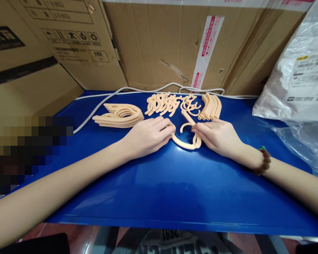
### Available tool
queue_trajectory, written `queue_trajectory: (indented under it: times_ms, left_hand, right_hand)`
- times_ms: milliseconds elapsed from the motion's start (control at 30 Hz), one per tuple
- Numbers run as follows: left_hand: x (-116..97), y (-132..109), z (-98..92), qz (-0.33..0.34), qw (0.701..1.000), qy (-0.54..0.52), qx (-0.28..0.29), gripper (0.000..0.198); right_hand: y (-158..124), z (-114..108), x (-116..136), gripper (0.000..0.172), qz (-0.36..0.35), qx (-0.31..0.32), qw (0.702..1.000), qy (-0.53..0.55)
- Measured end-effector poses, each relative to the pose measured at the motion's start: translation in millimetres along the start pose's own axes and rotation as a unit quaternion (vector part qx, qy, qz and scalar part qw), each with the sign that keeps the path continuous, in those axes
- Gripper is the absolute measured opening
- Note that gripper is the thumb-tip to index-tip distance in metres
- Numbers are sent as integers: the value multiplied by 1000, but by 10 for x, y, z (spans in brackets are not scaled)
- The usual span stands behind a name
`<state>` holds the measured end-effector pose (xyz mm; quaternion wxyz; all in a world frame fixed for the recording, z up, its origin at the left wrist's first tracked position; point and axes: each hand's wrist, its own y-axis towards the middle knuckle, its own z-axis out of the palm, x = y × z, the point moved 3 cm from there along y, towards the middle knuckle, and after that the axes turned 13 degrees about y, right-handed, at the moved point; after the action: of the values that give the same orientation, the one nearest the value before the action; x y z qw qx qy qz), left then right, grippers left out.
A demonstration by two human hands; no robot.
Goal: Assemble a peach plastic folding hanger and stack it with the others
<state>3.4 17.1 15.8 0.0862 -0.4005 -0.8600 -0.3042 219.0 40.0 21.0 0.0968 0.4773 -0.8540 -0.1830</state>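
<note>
While both hands work near the middle of the frame, we've got a pale, cream-coloured jointed piece [184,144] between them, just right of centre. The left hand [153,134] has a narrow, pinching grip on the left end of its curve; the right hand [219,137] pinches its right side, just above a loop. As we judge it, the step in hand is working this piece's parts against each other, fitting or folding them at a joint; we can't call which. The next move, we reckon, calls for two firm grips, ends lined up, and measured pressure so nothing slips or strains.

And look at the shape of it! A smooth lower bar bows downward, the loop sits at its right end, a straight arm [188,118] slants up and left from the right fingertips, and a small hook [184,126] curls inside the bend. Fingers hide where some parts meet.

Behind, on the blue surface [159,190], we spot a stack of curved frames [119,121] left of centre, wavy pieces [163,103] at upper centre, loose hooks [190,103] beside them, and a bundle of curved bars [211,106] farther right.
</note>
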Motion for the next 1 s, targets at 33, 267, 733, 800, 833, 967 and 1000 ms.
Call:
queue_trajectory:
  times_ms: [33,267,733,800,833,967,1000]
  left_hand:
    - [-4,-1,-16,-20,1000,5,1,20]
    - [-9,-8,-35,-137,988,-12,64,25]
    - [-88,-2,-13,-184,965,-163,94,24]
    - [-81,-7,6,-196,956,-194,97,19]
    - [-71,-10,16,-204,952,-208,96,17]
    - [-8,-14,48,-209,944,-238,95,13]
    - [11,-12,52,-204,945,-238,93,13]
  right_hand:
    - [-4,-1,-3,35,1,-2,1000,2]
    - [6,-1,84,34,-21,39,999,8]
    - [-28,47,381,18,-76,116,982,130]
    - [-29,49,380,21,-72,116,981,139]
    - [-28,50,379,22,-67,115,981,141]
    - [-11,58,337,27,-3,99,988,117]
    - [-8,60,309,28,31,90,990,104]
